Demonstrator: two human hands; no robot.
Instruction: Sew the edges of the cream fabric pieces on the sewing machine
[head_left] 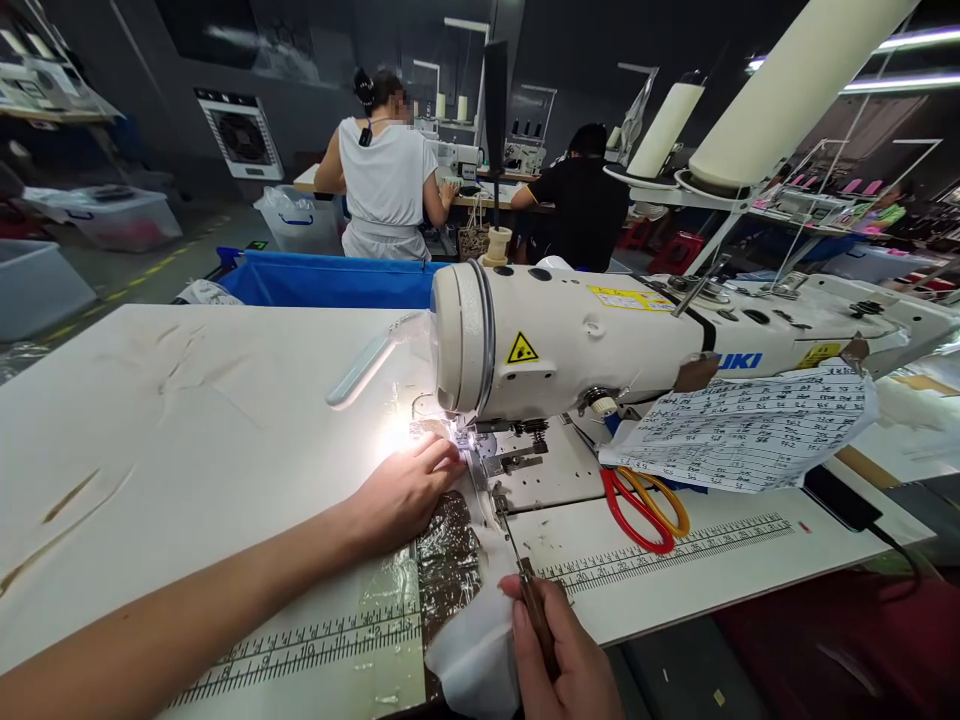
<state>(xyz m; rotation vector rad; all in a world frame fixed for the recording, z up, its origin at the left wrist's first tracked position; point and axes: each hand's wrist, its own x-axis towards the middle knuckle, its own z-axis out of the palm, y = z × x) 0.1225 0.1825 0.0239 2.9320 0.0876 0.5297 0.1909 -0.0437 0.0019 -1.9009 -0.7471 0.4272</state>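
Note:
A white sewing machine [555,340] stands over the table, its lamp lighting the needle area [465,437]. My left hand [409,490] rests beside the presser foot with fingers bent and close together; whatever is under the fingertips is hidden. In my right hand [562,650] is an awl [534,605] with a brown wooden handle, gripped in a closed fist. Its thin metal shaft points at the metal folder attachment [495,495] in front of the needle. White fabric [480,645] hangs from the folder towards the table's front edge, next to my right hand.
Red-and-orange-handled scissors [637,508] lie right of the folder, partly under a handwritten paper sheet [750,425]. A dark phone [840,498] with a cable lies farther right. Thread cones [664,130] stand behind. A blue fabric bin [337,280] adjoins the table's far edge. Two people sit beyond.

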